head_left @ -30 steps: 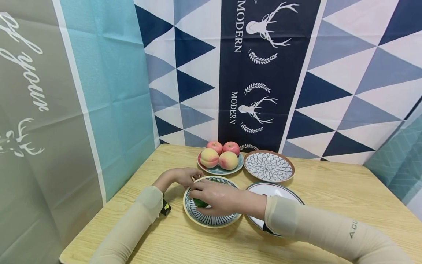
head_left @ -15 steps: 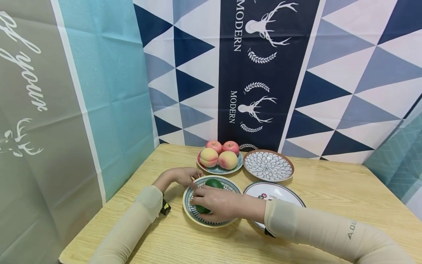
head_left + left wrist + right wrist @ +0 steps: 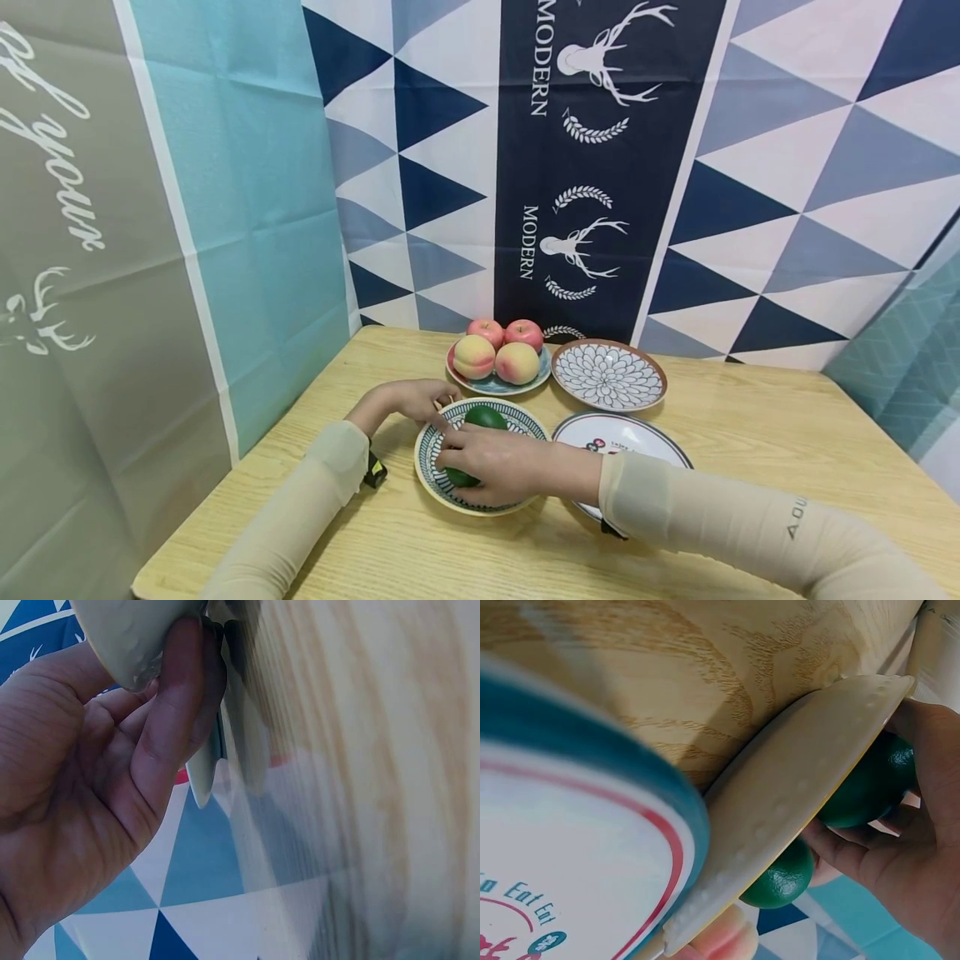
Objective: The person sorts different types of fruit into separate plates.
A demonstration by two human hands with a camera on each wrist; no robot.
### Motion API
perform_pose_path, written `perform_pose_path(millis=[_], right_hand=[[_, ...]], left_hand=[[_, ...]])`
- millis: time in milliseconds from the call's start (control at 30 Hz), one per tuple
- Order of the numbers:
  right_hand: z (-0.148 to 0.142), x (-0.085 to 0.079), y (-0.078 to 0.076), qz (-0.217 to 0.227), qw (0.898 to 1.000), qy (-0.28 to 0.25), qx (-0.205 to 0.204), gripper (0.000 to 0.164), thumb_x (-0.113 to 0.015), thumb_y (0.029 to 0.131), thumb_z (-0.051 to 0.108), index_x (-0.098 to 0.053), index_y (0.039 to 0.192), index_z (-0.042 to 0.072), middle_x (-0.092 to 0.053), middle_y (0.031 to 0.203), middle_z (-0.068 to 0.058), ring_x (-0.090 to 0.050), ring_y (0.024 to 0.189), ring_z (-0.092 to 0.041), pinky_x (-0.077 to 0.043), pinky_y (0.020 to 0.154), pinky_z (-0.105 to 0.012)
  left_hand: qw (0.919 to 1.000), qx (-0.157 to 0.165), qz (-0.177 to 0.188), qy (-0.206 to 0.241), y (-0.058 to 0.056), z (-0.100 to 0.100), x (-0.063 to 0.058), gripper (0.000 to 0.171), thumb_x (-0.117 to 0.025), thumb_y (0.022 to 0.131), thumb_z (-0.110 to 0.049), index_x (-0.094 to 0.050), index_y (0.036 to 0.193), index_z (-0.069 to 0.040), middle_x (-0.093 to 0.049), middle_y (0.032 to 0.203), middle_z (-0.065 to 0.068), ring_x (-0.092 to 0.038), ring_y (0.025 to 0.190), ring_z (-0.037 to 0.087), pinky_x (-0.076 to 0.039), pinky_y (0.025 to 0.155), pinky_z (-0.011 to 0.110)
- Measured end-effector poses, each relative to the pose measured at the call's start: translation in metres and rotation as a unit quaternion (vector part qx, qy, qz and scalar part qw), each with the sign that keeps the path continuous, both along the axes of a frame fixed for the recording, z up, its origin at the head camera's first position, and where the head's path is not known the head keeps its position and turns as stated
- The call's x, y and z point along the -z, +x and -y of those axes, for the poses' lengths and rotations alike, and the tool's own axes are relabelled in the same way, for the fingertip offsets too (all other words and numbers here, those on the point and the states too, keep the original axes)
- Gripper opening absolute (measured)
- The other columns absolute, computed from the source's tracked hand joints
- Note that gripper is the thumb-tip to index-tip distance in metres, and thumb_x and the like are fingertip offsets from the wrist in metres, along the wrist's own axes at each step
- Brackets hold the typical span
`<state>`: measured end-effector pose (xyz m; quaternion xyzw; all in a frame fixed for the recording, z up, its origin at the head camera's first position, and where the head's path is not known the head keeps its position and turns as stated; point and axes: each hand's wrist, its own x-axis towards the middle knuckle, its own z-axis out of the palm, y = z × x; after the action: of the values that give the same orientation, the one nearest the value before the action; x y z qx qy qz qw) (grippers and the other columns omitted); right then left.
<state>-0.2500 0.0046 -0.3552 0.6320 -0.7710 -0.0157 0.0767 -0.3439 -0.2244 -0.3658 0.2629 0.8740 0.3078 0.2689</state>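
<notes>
My left hand [image 3: 422, 400] pinches the far left rim of a patterned shallow bowl [image 3: 427, 468]; in the left wrist view its fingers sit under the bowl's pale outer side [image 3: 124, 637]. My right hand [image 3: 504, 464] reaches over the bowl, its fingers curled round a smooth, dark green oval fruit [image 3: 460, 478], which shows in the right wrist view between thumb and fingers. Behind that hand, a second green oval fruit [image 3: 486, 417] lies in the bowl; from the right wrist it appears as a green ball [image 3: 784, 879] past the fingers.
A small plate [image 3: 493, 388] holding two red apples [image 3: 523, 333] and two peaches [image 3: 474, 358] stands behind the bowl. To its right is a brown-rimmed flower plate [image 3: 609, 377]. A white plate [image 3: 592, 429] with printed lettering lies under my right forearm. Patterned cloth hangs behind the wooden table [image 3: 750, 433].
My right hand has come down a little toward the near side of the bowl with the green fruit, uncovering the second one. My left hand keeps its place on the rim.
</notes>
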Motion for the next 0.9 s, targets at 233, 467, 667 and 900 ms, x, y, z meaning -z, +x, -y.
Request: perform_pose_path(millis=[233,467,667,900], right_hand=[[0.0006,-0.0022,-0.0002,-0.02,1.0,0.005,-0.006,0.034,-0.074,0.099,0.035,-0.067,0.128,0.017,-0.064,0.122,0.001,-0.06,0.109,-0.012,-0.051,0.098,-0.027],[0.0,-0.0035,0.0008,-0.021,1.0,0.011,-0.002,0.034,-0.074,0.1,0.035,-0.067,0.128,0.018,-0.064,0.122,0.0,-0.06,0.108,-0.012,-0.052,0.096,-0.026],[-0.0008,-0.004,0.0009,-0.008,1.0,0.022,0.014,0.038,-0.074,0.099,0.038,-0.066,0.131,0.019,-0.062,0.126,0.001,-0.058,0.11,-0.012,-0.051,0.097,-0.027],[-0.0018,-0.006,0.002,-0.006,0.999,0.031,0.02,0.044,-0.073,0.099,0.045,-0.066,0.135,0.02,-0.061,0.13,0.0,-0.059,0.115,-0.012,-0.052,0.101,-0.03]], left_hand=[[1.0,-0.001,-0.002,-0.003,0.0001,-0.0004,-0.0004,0.032,-0.077,0.095,-0.007,-0.063,0.123,-0.01,-0.071,0.11,0.004,-0.069,0.09,0.014,-0.058,0.071,0.029],[1.0,0.0,-0.003,-0.003,0.0005,-0.0006,-0.0007,0.03,-0.076,0.095,-0.007,-0.063,0.121,-0.011,-0.071,0.109,0.004,-0.069,0.087,0.014,-0.057,0.069,0.029],[1.0,-0.003,-0.002,-0.006,0.0004,-0.0011,-0.0006,0.03,-0.077,0.095,-0.006,-0.063,0.122,-0.011,-0.071,0.109,0.003,-0.07,0.089,0.014,-0.059,0.071,0.03],[1.0,-0.004,0.0,-0.006,0.0012,-0.0009,-0.0014,0.03,-0.076,0.095,-0.006,-0.064,0.122,-0.012,-0.071,0.11,0.003,-0.07,0.09,0.014,-0.06,0.073,0.031]])
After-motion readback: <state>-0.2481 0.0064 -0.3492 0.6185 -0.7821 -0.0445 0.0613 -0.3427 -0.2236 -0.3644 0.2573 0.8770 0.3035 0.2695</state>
